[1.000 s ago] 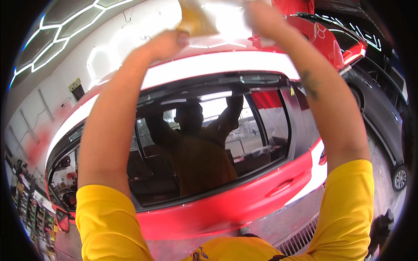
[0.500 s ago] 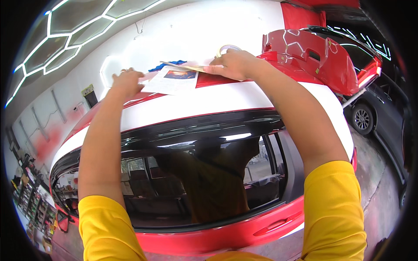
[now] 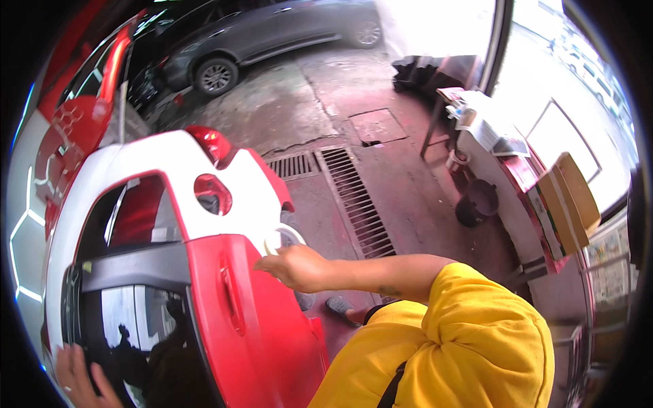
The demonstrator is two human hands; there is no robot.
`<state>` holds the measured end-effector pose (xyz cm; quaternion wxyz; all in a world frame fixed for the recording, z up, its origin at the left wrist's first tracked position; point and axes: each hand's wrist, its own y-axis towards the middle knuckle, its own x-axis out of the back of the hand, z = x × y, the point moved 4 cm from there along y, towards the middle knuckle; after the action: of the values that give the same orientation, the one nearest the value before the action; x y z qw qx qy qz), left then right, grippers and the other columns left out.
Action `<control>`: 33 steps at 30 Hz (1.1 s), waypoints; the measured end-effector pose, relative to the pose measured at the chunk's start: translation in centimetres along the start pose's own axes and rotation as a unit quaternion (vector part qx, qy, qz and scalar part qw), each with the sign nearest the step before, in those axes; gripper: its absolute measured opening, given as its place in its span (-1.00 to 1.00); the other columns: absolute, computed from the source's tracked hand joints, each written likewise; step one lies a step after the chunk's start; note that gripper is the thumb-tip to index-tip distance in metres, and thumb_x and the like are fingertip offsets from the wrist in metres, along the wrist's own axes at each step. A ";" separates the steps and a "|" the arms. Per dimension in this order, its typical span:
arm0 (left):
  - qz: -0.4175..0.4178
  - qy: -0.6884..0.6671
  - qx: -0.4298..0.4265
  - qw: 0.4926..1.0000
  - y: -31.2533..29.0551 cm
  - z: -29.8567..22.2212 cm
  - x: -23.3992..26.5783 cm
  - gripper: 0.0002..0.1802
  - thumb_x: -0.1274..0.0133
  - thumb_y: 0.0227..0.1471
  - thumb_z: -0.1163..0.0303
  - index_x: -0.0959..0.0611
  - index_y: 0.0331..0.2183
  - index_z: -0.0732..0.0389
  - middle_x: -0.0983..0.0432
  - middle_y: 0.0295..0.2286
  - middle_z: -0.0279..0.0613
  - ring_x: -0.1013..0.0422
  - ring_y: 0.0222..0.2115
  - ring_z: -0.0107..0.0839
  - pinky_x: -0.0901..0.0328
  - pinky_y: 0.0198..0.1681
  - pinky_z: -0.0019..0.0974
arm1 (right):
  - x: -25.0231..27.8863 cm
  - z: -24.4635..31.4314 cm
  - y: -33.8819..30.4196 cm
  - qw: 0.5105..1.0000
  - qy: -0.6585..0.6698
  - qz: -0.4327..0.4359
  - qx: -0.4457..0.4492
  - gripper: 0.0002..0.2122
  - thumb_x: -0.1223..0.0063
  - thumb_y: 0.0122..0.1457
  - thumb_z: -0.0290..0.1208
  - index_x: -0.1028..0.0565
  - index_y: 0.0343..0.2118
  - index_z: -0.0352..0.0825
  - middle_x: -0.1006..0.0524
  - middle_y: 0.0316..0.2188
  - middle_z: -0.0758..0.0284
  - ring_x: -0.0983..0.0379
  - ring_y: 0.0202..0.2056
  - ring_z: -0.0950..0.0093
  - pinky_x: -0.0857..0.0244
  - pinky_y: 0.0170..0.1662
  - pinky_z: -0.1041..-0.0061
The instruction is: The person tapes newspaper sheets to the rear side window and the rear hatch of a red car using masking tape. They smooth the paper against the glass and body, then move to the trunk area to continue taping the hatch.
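Observation:
A cream-coloured roll of masking tape (image 3: 273, 238) is gripped in my right hand (image 3: 299, 267), beside the red rear door (image 3: 238, 367) of a red and white car. At the lower left, my left hand (image 3: 78, 384) has its fingers apart and nothing in it. It is by the door's dark window (image 3: 146, 340); whether it touches the glass I cannot tell. The white rear panel (image 3: 153, 151) has a round red-rimmed opening (image 3: 213, 194) and a red tail light (image 3: 211, 144).
A dark grey car (image 3: 272, 30) is parked at the back. A drain grate (image 3: 354, 204) crosses the concrete floor. Along the right stand a black bucket (image 3: 477, 202), a cardboard box (image 3: 568, 204) and a table with papers (image 3: 486, 129). A red body part (image 3: 81, 122) is at upper left.
My view has swung right, from the car's roof to its rear and the floor. My left hand has left the printed sheet on the roof. The tape roll remains with my right hand.

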<state>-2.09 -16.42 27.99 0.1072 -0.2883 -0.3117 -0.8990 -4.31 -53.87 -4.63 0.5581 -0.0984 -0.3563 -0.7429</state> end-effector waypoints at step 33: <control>0.528 -0.607 0.019 0.594 36.1 -92.5 -28.2 -0.55 -0.29 0.25 0.33 -0.69 0.11 0.31 -0.70 -0.03 0.07 -0.64 -0.04 -0.20 -0.48 0.06 -0.15 | 60.8 -83.2 -46.8 0.367 0.373 -0.691 -0.498 -0.44 -0.46 0.21 -0.09 -0.48 0.18 -0.21 -0.45 -0.10 0.28 -0.35 -0.22 0.39 -0.34 -0.32 0.34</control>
<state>-7.54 -101.87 -29.74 0.3546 -0.8792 -0.1146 -0.2967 -47.22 -147.44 -51.66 -0.2244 0.2095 0.3797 -0.8727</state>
